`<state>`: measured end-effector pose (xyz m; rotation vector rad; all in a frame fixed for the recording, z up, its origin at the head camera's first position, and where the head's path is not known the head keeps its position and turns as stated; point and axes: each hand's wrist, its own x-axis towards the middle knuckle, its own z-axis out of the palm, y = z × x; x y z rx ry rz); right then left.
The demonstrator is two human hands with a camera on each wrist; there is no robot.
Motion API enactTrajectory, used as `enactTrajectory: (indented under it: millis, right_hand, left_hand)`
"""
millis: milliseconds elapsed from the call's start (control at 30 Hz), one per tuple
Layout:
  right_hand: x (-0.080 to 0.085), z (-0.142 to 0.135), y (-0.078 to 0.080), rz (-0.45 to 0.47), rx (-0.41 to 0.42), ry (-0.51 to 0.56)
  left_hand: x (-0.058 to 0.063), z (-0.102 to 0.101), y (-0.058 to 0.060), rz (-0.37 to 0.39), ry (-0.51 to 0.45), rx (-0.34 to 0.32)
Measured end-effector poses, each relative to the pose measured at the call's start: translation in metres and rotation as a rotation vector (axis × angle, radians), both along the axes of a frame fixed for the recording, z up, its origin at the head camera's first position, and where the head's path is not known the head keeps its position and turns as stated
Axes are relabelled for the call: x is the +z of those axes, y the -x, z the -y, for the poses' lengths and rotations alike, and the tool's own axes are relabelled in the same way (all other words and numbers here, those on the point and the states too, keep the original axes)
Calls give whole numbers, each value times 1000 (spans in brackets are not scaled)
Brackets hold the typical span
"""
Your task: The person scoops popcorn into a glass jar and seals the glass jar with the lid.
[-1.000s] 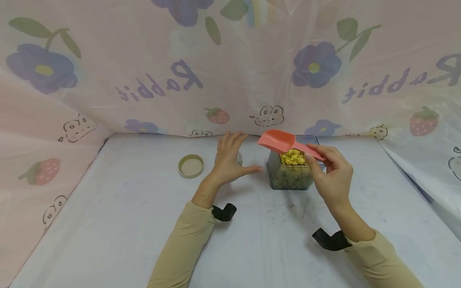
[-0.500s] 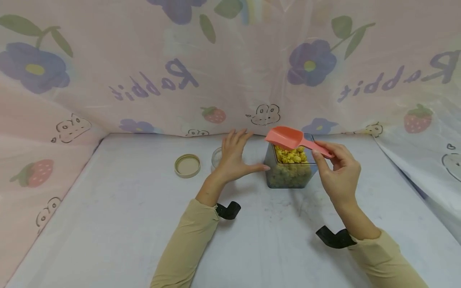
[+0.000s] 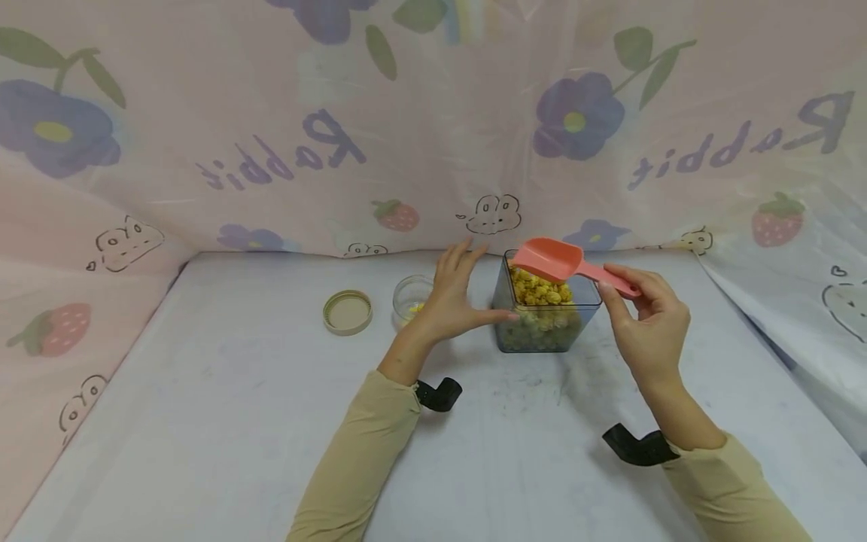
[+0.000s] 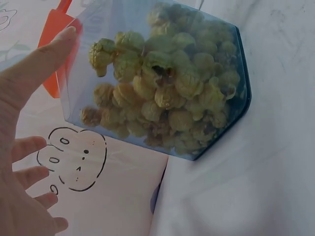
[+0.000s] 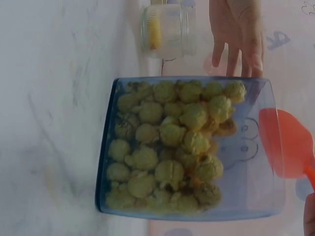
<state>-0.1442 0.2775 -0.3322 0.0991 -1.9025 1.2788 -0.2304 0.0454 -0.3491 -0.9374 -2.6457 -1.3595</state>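
My right hand [image 3: 652, 331] pinches the handle of a coral-pink scoop [image 3: 550, 260] between thumb and fingers. No popcorn shows in the scoop's bowl, which is over the back part of a bluish see-through square container [image 3: 531, 345]. Yellow popcorn [image 3: 538, 289] fills the container partway. At its left side my left hand [image 3: 448, 302] is spread, with the thumb stretched toward the rim; whether it touches the wall I cannot tell. In the left wrist view the thumb overlaps the container's upper edge. Partly behind my left hand stands an uncovered glass jar [image 3: 405, 295] with a little popcorn inside.
A round gold-coloured lid [image 3: 348, 312] lies left of the jar on the white table [image 3: 223, 406]. A printed pink cloth [image 3: 433, 135] hangs behind and along the sides. Black curved pieces [image 3: 439, 394] sit at both wrists.
Both hands have shifted right across the view, the scoop with the right one. The left thumb has come nearer the container, and more of the glass jar is uncovered. The view itself has also shifted slightly.
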Motion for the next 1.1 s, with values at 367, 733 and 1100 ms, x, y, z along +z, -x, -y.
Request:
enactTrajectory:
  millis: [367, 733, 1100]
  right_hand:
    - [-1, -11, 3, 1, 9, -33]
    - [-5, -22, 8, -22, -84, -280]
    - [2, -32, 10, 27, -93, -423]
  left_hand:
    - [4, -12, 1, 95, -26, -50]
    - [4, -26, 4, 147, -37, -73]
    - [1, -33, 8, 223, -66, -138]
